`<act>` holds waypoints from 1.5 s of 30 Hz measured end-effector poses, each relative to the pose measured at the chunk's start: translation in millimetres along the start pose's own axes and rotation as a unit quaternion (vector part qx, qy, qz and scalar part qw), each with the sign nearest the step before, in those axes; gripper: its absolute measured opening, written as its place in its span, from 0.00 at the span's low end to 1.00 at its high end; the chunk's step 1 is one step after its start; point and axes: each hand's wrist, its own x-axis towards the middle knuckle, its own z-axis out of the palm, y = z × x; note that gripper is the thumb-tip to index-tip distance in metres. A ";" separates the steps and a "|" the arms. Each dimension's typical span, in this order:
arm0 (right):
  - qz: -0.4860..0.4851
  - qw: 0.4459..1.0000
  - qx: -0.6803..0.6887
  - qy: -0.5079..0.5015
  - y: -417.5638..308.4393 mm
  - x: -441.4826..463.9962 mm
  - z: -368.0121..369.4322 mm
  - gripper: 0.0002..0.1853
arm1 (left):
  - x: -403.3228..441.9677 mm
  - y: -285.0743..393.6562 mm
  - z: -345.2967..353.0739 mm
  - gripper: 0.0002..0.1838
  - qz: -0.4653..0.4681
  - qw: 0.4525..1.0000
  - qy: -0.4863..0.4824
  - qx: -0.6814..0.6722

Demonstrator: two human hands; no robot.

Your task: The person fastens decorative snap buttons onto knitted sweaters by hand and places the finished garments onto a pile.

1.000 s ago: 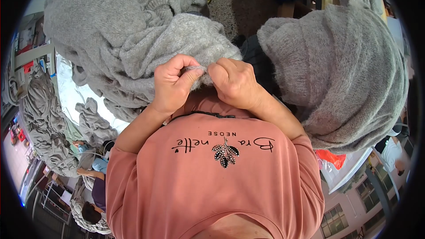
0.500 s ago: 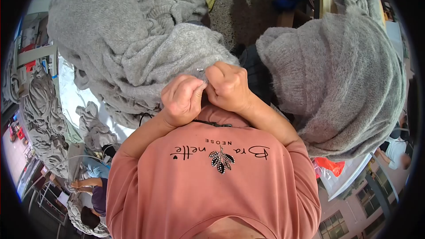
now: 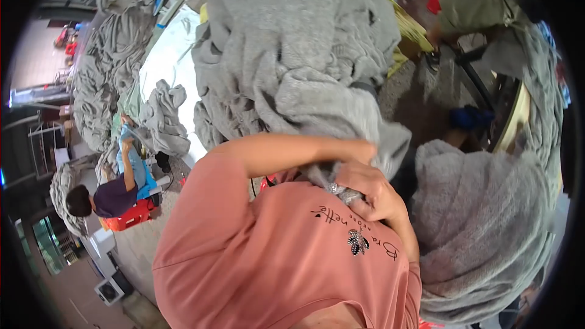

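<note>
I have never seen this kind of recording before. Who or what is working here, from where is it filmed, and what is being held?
There is no machine: a person works with two bare hands. The camera sits on that person's head and looks down, so the pink shirt appears below and its lettering upside down. The right hand, near the chest, grips some grey knit fabric. The left hand reaches across just above it, too blurred to tell whether it holds anything. A large grey heap lies ahead, a second heap to the right. At the left, another person sits.
</note>
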 end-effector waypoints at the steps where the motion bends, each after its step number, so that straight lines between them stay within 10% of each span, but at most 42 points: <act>1: 0.023 0.999 -0.025 0.020 -6.1 -1.6 -1.5 0.18 | -0.1 -2.3 2.1 0.20 0.016 0.999 0.049 0.002; 4: 0.029 0.986 -0.073 0.148 -21.3 -18.5 -6.9 0.19 | -36.5 19.2 -32.7 0.17 0.027 0.971 0.205 -0.118; 6: 0.011 0.968 -0.012 0.250 -14.3 -39.4 -12.7 0.18 | -86.5 23.8 -96.1 0.17 -0.095 0.865 0.479 0.111; 7: 0.019 0.964 0.016 0.265 -14.9 -43.6 -11.0 0.17 | -130.4 46.6 -163.2 0.18 -0.186 0.886 0.403 0.134; 13: 0.036 0.978 0.015 0.204 -16.4 -42.1 -6.4 0.14 | -321.9 39.0 -313.9 0.18 -0.280 0.617 0.603 0.421; 21: 0.008 0.973 -0.022 0.230 -17.9 -51.5 -0.2 0.10 | -214.5 -111.7 -242.8 0.18 -0.268 0.782 0.496 0.266; 27: -0.002 0.942 -0.054 0.331 -28.6 -84.9 -1.2 0.07 | -144.8 -87.5 -246.5 0.19 -0.240 0.784 0.509 0.261; 33: 0.075 0.897 -0.052 0.432 7.3 -110.8 6.1 0.06 | -51.7 91.8 -177.5 0.19 -0.055 0.902 0.298 0.307; 34: 0.096 0.894 -0.065 0.433 12.4 -110.2 6.4 0.06 | -35.0 153.4 -143.5 0.18 0.093 0.897 0.295 0.317; 38: 0.058 0.775 0.098 0.621 -32.4 -110.1 48.9 0.06 | 12.0 295.5 -10.1 0.20 0.613 0.621 0.064 0.484; 40: 0.084 0.801 0.032 0.591 -18.0 -109.8 54.1 0.06 | 27.2 326.4 39.8 0.18 0.659 0.554 0.000 0.509; 42: 0.190 0.888 -0.229 0.351 46.3 -112.2 32.6 0.06 | 61.2 343.8 66.3 0.16 0.661 0.527 0.042 0.532; 45: 0.227 0.880 -0.203 0.364 16.7 -132.0 40.2 0.05 | 71.3 376.9 47.2 0.11 0.616 0.660 -0.001 0.431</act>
